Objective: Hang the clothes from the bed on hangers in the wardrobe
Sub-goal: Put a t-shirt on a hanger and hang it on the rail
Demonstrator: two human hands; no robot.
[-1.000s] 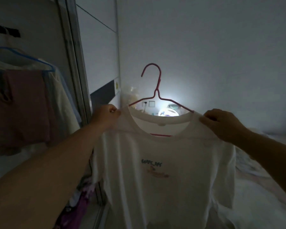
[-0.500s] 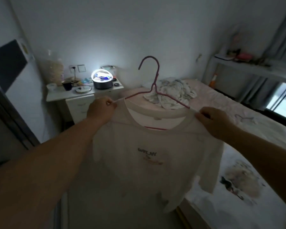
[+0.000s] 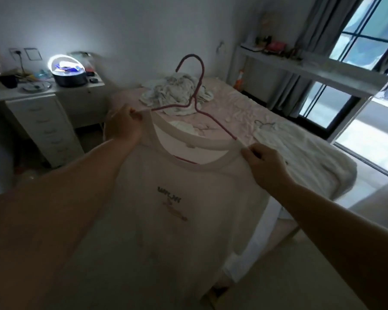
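Observation:
A white T-shirt with a small chest print hangs on a pink wire hanger, held up in front of me. My left hand pinches the shirt's left shoulder. At the right shoulder, my right hand pinches the cloth the same way. The hanger's hook stands up above the collar. Behind the shirt lies the bed with a crumpled heap of clothes near its head. The wardrobe is out of view.
A white drawer unit with a lit round lamp and small items stands at the left. A loose dark hanger and white bedding lie on the bed. A shelf and a window with curtains are at the right.
The view has swung right, from the wardrobe's open side past the nightstand to the bed and window. Both hands have kept their hold on the shirt's shoulders.

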